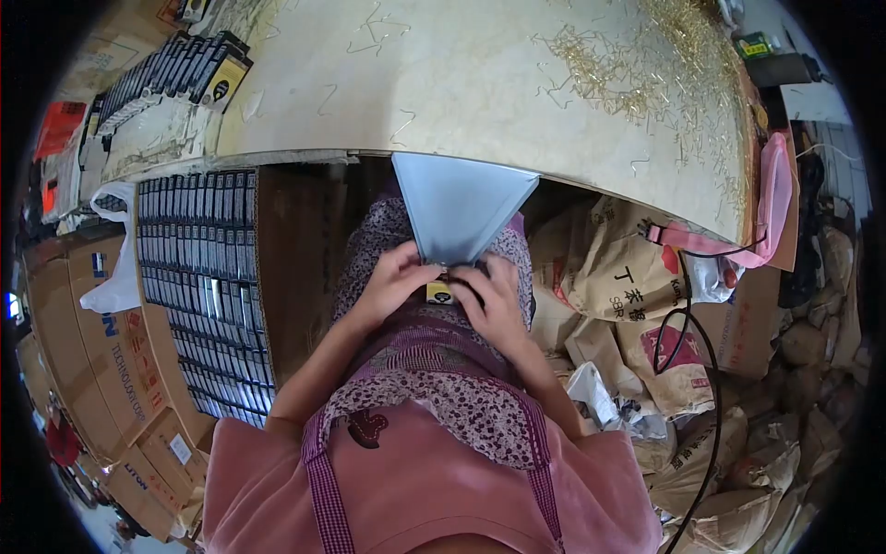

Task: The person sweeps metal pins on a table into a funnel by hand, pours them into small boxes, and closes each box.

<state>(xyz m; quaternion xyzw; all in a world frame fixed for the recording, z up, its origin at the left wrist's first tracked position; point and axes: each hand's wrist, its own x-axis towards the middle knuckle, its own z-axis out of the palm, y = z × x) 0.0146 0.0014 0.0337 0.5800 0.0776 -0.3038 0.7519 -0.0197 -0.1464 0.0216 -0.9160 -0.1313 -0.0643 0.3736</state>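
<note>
A grey sheet-metal chute (461, 208) slopes down from the table edge and narrows towards my lap. At its narrow lower end is a small black box with a yellow label (440, 294), partly covered by my fingers. My left hand (400, 284) is closed at the box's upper left, thumb and fingertips bent inward. On the other side my right hand (492, 300) has its fingers curled against the box's upper right. The box's top and the exact finger contacts are hidden. Gold wire hooks (609, 78) lie in a heap on the table (461, 74) above.
At left, a carton (300, 268) holds rows of dark boxes (208, 249). More black-and-yellow boxes (221, 78) stand on the table's left side. Paper sacks (628, 268) and a black cable (718, 406) are at right. A pink strap (773, 198) hangs by the table corner.
</note>
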